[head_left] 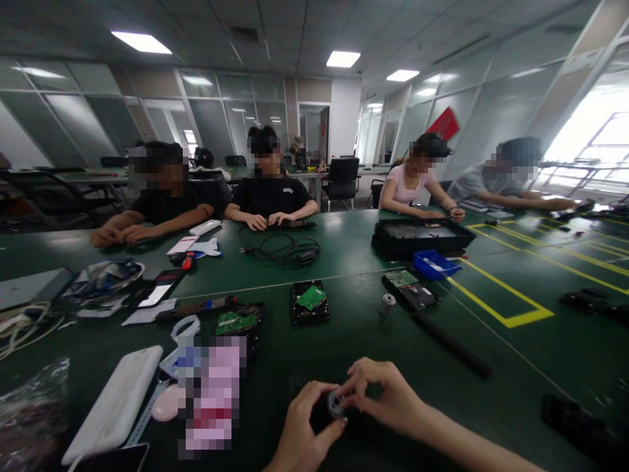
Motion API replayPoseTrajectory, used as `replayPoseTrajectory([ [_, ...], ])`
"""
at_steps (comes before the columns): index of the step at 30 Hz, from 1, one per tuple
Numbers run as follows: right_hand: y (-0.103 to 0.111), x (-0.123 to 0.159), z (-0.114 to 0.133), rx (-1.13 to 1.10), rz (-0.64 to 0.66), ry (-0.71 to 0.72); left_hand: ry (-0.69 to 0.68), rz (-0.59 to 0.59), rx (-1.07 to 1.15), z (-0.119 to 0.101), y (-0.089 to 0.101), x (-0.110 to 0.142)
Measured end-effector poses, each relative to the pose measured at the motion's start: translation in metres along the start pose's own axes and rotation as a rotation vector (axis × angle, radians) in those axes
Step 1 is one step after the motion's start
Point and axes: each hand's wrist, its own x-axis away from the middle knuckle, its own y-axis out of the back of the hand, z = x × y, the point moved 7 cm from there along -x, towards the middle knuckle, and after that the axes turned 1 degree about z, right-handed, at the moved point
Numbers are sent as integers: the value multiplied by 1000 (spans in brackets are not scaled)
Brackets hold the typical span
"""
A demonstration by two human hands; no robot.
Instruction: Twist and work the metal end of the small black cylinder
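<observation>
Both my hands meet near the front edge of the dark green table (pixel 344 354). My left hand (pixel 302 429) is curled round a small round black and silver part (pixel 335 403). The fingers of my right hand (pixel 381 393) pinch the same part from the right. Just beyond my hands lie a hard drive with a green circuit board (pixel 309 301), a second one (pixel 238 322) to its left and a third drive (pixel 409 288) to the right. A small silver cylinder (pixel 387 304) stands between them.
A white power bank (pixel 115 403), a pink object and cables lie at my left. A long black bar (pixel 452 344), a blue tray (pixel 435 264) and a black case (pixel 417 236) sit to the right. Several people sit across the table. Yellow tape marks the right side.
</observation>
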Motion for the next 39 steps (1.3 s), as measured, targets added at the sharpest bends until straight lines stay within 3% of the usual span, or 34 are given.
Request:
replayPoseTrajectory([
  [7, -24, -3, -10, 84, 87, 7, -35, 15, -9, 4, -2, 0],
  [13, -15, -6, -2, 141, 66, 4, -53, -11, -45, 6, -2, 1],
  [18, -4, 0, -4, 120, 14, -95, -65, 9, -50, 3, -3, 1],
  [27, -13, 0, -10, 121, -7, -97, -59, 16, -64, 2, -3, 2],
  [32, 19, -1, -8, 59, -103, -72, -21, -4, -84, -1, -1, 1],
  [36, 52, 24, -33, 89, -127, -199, -9, -2, -97, 1, -1, 2],
  [39, 55, 48, -57, 176, -63, -269, -31, 16, -108, 3, -2, 3],
])
